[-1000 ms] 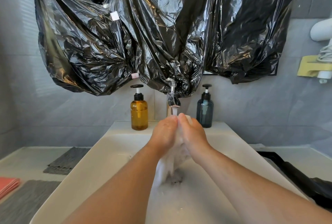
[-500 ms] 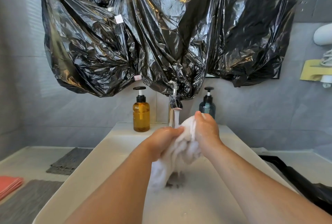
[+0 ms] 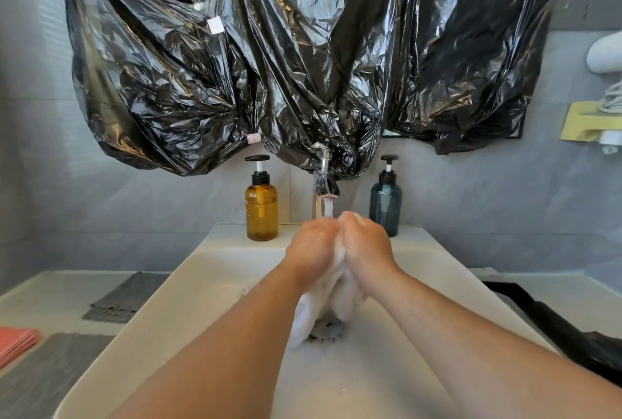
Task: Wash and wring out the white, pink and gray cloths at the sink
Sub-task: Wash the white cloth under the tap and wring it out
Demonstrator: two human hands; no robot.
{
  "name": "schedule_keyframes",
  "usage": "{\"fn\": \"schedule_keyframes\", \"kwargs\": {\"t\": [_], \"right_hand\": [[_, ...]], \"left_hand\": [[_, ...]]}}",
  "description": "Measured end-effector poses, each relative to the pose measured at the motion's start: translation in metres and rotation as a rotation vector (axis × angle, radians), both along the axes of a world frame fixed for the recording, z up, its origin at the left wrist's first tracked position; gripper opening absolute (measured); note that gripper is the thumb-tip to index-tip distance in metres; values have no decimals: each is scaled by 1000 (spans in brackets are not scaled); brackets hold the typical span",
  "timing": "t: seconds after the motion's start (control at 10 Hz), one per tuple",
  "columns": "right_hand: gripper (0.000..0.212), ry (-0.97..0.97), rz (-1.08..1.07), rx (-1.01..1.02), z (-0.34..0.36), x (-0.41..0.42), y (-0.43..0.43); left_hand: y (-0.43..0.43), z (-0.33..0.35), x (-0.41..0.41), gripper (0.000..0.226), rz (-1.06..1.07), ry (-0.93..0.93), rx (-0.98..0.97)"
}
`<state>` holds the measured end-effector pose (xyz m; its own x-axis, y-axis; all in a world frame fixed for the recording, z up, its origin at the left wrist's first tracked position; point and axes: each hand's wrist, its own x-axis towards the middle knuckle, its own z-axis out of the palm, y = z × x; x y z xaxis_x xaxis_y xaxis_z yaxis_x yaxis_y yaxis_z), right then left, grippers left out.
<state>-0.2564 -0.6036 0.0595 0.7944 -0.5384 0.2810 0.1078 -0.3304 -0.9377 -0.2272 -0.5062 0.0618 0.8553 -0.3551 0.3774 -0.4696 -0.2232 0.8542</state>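
Head view: amber bottle (image 3: 262,210), tap (image 3: 323,188), blue bottle (image 3: 385,206) line sink (image 3: 188,272) ledge

Gray tiled wall (image 3: 134,216) at rear, with crumpled black plastic sheeting (image 3: 303,65) taped across it at 12 o'clock. Pale worktop (image 3: 50,297) at 8 o'clock. Yellow wall holder (image 3: 582,122) at 3 o'clock. Banded daylight on the wall at 10 o'clock.

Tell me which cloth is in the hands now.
The white cloth, gripped by the left hand and right hand under the tap; the pink cloth and gray cloths lie on the counter left of the sink.
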Motion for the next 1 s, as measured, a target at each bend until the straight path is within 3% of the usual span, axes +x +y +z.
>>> {"fn": "schedule_keyframes", "kwargs": {"t": [0.1,0.2,0.3,0.6,0.7,0.8,1.0], "right_hand": [[20,90,9,-36,5,15,-12],[23,7,-68,72,10,13,-17],[31,-95,-163,244,13,6,-24],[29,-77,84,63,-2,-3,-4],[29,-86,111,2,-12,-2,7],[31,-130,42,43,-5,-3,6],[15,-77,-43,192,9,0,-19]], "left_hand": [[3,2,-3,29,-67,136,-44],[12,0,3,44,-264,386,-70],[21,-7,12,51,-229,392,184],[17,-9,22,40,184,19,-272],[10,-9,20,29,217,-180,2],[1,-11,10,42,130,-267,20],[-3,-15,7,42,-38,-122,15]]}}
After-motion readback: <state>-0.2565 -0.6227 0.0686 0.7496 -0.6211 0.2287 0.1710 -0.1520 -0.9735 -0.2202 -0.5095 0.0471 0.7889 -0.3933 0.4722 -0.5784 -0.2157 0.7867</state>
